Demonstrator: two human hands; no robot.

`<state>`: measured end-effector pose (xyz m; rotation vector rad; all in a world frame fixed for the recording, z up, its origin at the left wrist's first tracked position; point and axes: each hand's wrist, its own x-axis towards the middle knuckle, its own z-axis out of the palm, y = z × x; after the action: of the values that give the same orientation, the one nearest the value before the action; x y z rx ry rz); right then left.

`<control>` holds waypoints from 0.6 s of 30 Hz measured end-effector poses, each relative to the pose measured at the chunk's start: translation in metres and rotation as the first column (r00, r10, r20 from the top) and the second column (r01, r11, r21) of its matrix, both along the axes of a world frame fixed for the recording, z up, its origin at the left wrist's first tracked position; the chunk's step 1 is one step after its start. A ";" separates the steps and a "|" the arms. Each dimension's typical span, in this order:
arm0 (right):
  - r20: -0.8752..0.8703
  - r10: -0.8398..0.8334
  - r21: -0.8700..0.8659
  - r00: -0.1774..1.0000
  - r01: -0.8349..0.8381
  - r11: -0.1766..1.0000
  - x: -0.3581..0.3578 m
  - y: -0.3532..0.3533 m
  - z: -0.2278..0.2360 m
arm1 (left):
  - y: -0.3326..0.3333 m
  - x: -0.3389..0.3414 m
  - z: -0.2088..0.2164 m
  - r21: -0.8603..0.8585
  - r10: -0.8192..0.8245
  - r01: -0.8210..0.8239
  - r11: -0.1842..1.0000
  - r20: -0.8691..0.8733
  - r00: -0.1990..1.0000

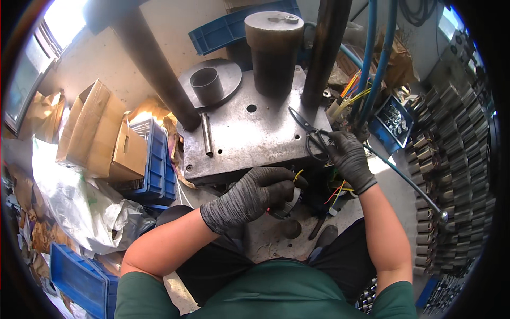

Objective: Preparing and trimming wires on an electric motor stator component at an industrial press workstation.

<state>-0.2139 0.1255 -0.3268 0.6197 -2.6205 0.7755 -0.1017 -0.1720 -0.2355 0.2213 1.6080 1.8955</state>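
Note:
My left hand (245, 195), in a grey-black knit glove, is closed in front of the machine plate's near edge. A short yellow wire (299, 174) sticks up at its fingertips. Below the fingers shows a pale, rounded part (291, 203), mostly hidden, so its kind is unclear. My right hand (350, 159), gloved alike, has its fingers closed at the handles of black scissors (309, 131). The scissors lie over the right front corner of the steel plate (249, 143), blades slightly apart and pointing away to the left.
On the plate stand a thick steel cylinder (274, 56), a metal ring (206, 85) on a disc and a loose rod (206, 135), between two columns. Cartons (95, 130) and a blue crate (158, 159) stand left. Stacked metal parts (451, 154) and a ball-ended lever (409, 183) are right.

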 end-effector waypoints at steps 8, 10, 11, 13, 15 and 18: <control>0.217 -0.080 0.234 0.973 0.028 0.972 -0.017 -0.040 0.025 | 0.010 0.009 0.005 0.164 0.189 -0.189 0.968 0.013 0.982; 0.194 -0.112 0.283 0.975 0.053 0.957 -0.019 -0.043 0.025 | 0.016 0.006 -0.005 0.247 0.219 -0.224 0.943 0.048 0.975; 0.199 -0.141 0.278 0.970 0.082 0.957 -0.015 -0.044 0.024 | 0.017 0.004 -0.011 0.321 0.246 -0.262 0.910 0.091 0.965; 0.206 -0.139 0.281 0.969 0.077 0.957 -0.008 -0.031 0.019 | 0.019 0.001 -0.021 0.340 0.259 -0.273 0.900 0.087 0.962; 0.504 -0.051 -0.077 0.862 0.103 0.992 0.005 -0.021 0.023 | 0.018 0.001 -0.030 0.351 0.289 -0.302 0.887 0.091 0.953; 0.716 0.334 -0.608 0.613 0.313 0.729 0.041 -0.014 0.023 | 0.017 -0.002 -0.039 0.351 0.344 -0.353 0.867 0.089 0.935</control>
<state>-0.1732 0.1114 -0.3036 0.0090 -2.6093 2.3646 -0.1038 -0.1551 -0.2749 0.0595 1.3340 2.4636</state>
